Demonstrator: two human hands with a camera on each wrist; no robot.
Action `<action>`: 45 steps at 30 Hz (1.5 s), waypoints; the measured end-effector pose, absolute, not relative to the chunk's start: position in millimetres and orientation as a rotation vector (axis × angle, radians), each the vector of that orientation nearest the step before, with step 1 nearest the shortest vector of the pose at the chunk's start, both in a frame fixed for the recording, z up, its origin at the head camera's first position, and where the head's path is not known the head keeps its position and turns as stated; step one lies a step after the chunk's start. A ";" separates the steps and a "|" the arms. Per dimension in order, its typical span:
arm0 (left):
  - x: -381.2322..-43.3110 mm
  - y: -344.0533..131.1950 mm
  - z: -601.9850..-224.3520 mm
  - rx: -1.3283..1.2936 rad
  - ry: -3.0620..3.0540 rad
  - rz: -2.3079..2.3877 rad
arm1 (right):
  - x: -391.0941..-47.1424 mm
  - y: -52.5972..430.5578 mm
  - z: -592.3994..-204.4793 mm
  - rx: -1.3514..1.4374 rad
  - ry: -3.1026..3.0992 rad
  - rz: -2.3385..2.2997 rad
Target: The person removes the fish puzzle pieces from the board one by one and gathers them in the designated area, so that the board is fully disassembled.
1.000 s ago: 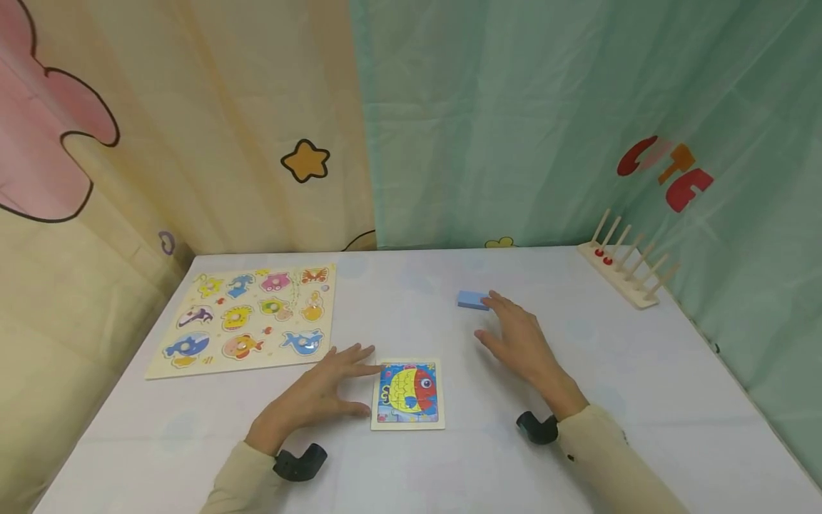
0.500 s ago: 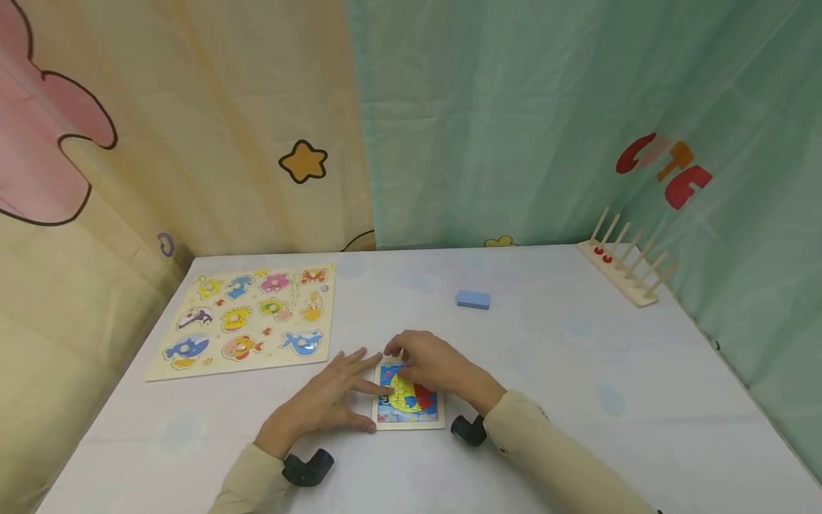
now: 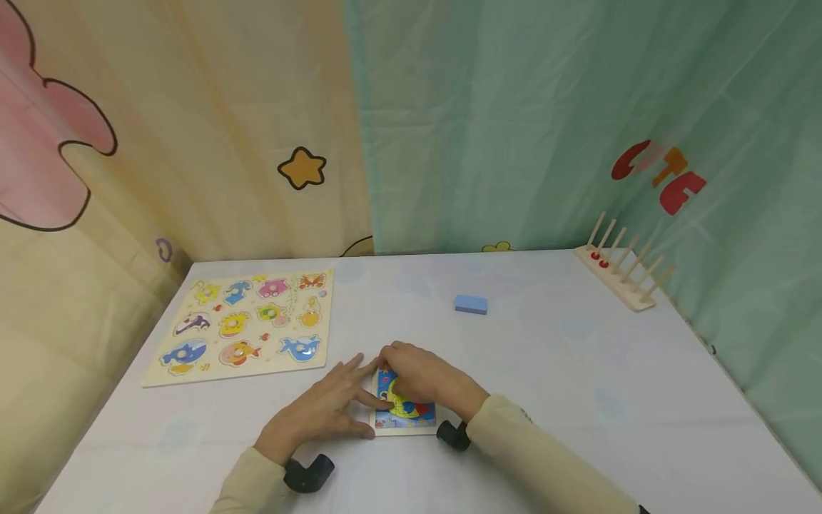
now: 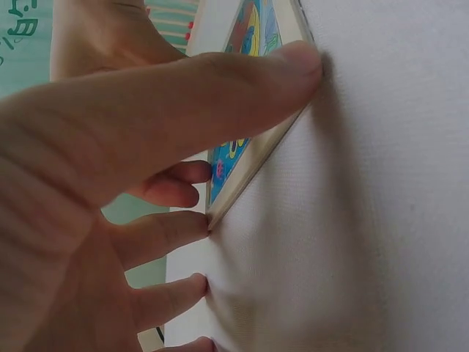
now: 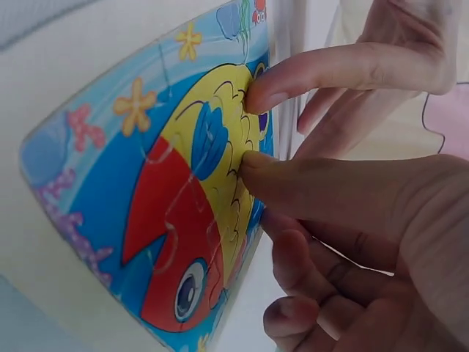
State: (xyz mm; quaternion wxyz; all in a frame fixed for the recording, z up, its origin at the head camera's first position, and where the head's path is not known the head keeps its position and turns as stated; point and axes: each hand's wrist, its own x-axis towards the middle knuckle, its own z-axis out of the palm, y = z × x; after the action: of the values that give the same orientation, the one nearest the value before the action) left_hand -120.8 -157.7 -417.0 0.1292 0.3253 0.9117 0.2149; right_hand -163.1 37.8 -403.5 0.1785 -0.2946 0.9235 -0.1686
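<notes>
Fish puzzle [image 3: 406, 422] is seen lying flat on the white surface [image 3: 546, 364], near side centre. Left hand [image 3: 324, 407] is spread at its left edge, fingers extended and nothing gripped; thumb is rested at the near left corner, index tip is laid on the picture. Right hand [image 3: 424, 375] is bent over the upper part, with most fingers curled and thumb put on the yellow fish body; whether anything is pinched can't be told, as the index tip is hidden. Upper right of puzzle is blocked from head view by this hand. Wide knob puzzle board [image 3: 266, 363] is set beyond and left, near the left fingertips but apart. Blue block [image 3: 471, 305] is placed farther back, right of centre, well apart. Peg rack [image 3: 613, 280] with red beads [image 3: 604, 264] is positioned at far right corner. Back is closed off by yellow curtain [image 3: 225, 143] and green curtain [image 3: 514, 143].
</notes>
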 end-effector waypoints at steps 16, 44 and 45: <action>-120.1 -156.6 -413.4 0.888 2.651 0.622 | -170.6 45.2 -407.6 -0.864 2.517 -0.643; -119.6 -157.2 -413.8 0.890 2.652 0.611 | -183.9 104.9 -412.4 -0.743 2.521 -1.190; -119.3 -157.4 -413.6 0.884 2.652 0.612 | -184.8 112.7 -412.3 -0.718 2.530 -1.192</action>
State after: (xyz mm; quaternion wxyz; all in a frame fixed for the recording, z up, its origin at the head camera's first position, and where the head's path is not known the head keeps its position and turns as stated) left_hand -119.3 -157.4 -413.6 0.1397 0.3060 0.9176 0.2117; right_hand -184.8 112.7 -412.3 0.1268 -0.2466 0.8692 -0.4095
